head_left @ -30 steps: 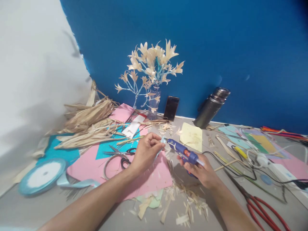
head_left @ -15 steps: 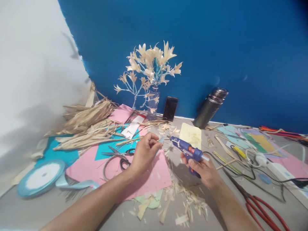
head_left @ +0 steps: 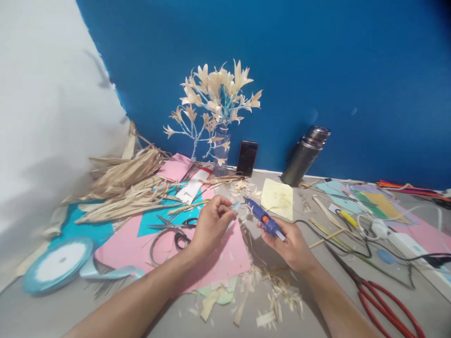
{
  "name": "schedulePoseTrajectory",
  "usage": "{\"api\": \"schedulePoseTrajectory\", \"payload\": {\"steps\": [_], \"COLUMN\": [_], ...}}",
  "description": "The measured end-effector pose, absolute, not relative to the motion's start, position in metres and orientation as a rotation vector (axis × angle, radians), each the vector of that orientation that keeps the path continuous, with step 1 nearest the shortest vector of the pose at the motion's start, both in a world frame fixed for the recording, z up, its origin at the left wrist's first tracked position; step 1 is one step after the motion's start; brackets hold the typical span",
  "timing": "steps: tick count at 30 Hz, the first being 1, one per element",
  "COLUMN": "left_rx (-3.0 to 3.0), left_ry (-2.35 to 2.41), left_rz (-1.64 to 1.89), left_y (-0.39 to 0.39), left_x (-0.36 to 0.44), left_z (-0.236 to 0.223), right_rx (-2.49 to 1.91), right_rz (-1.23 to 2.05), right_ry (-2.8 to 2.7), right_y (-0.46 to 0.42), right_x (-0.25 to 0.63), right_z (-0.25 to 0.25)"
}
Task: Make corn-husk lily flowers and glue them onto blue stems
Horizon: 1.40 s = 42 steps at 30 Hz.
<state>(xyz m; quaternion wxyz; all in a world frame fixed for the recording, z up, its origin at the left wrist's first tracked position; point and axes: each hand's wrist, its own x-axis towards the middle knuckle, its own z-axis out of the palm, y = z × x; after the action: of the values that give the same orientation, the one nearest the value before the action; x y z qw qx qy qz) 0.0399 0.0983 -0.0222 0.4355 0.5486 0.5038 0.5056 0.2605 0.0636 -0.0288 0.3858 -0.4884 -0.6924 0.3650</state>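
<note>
My left hand (head_left: 213, 224) is closed in a pinch over the pink sheet. Between thumb and forefinger it has a small piece of light blue ribbon (head_left: 236, 205), whose end sticks out to the right. A blue glue gun (head_left: 263, 218) is gripped in my right hand (head_left: 291, 244), with a clear glue stick coming out of its rear. The gun's nozzle points up and left, a short way to the right of the ribbon piece. They look apart. Scissors with black handles (head_left: 181, 238) lie just left of my left hand.
A blue ribbon spool (head_left: 58, 265) and dried husks (head_left: 123, 180) lie left. Behind stand husk flowers (head_left: 218, 91) in a clear bottle, a phone (head_left: 247, 158) and a flask (head_left: 305, 157). Red-handled shears (head_left: 384, 305), cables and a power strip (head_left: 416, 258) are right; husk scraps (head_left: 275, 291) in front.
My right hand has turned the glue gun, and its nozzle has come a little nearer the ribbon piece. My left hand keeps its pinch. The whole view has shifted slightly.
</note>
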Motion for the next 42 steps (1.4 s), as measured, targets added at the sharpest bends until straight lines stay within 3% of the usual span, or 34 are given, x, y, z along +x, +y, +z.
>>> {"api": "schedulePoseTrajectory", "payload": {"steps": [7, 11, 14, 20, 25, 27, 30, 36, 42], "left_rx": [1.189, 1.145, 1.136, 1.105, 1.019, 0.961, 0.892, 0.806, 0.787], "left_ry": [1.241, 1.235, 1.205, 1.119, 1.006, 0.979, 0.969, 0.993, 1.013], "left_rz": [1.243, 1.252, 1.261, 1.262, 1.273, 1.295, 1.349, 1.435, 1.460], "left_y": [0.105, 0.109, 0.111, 0.108, 0.103, 0.102, 0.103, 0.109, 0.110], "left_x": [0.038, 0.034, 0.033, 0.035, 0.040, 0.042, 0.043, 0.038, 0.035], "left_z": [-0.024, -0.027, -0.028, -0.024, -0.021, -0.022, -0.024, -0.024, -0.021], "right_rx": [-1.230, -1.576, -1.901, -2.083, -1.873, -1.689, -1.436, -1.297, -1.229], "right_rz": [0.381, -0.076, -0.196, 0.064, -0.019, 0.189, 0.870, 0.970, 1.350], "right_ry": [-1.817, -1.786, -1.860, -2.213, -2.053, -1.829, -1.659, -1.377, -1.046], "right_y": [0.063, 0.070, 0.074, 0.069, 0.058, 0.050, 0.040, 0.032, 0.037], "right_x": [0.281, 0.308, 0.326, 0.334, 0.305, 0.272, 0.211, 0.147, 0.128], "right_z": [-0.013, -0.003, -0.007, -0.024, -0.018, -0.016, -0.017, -0.029, -0.038]}}
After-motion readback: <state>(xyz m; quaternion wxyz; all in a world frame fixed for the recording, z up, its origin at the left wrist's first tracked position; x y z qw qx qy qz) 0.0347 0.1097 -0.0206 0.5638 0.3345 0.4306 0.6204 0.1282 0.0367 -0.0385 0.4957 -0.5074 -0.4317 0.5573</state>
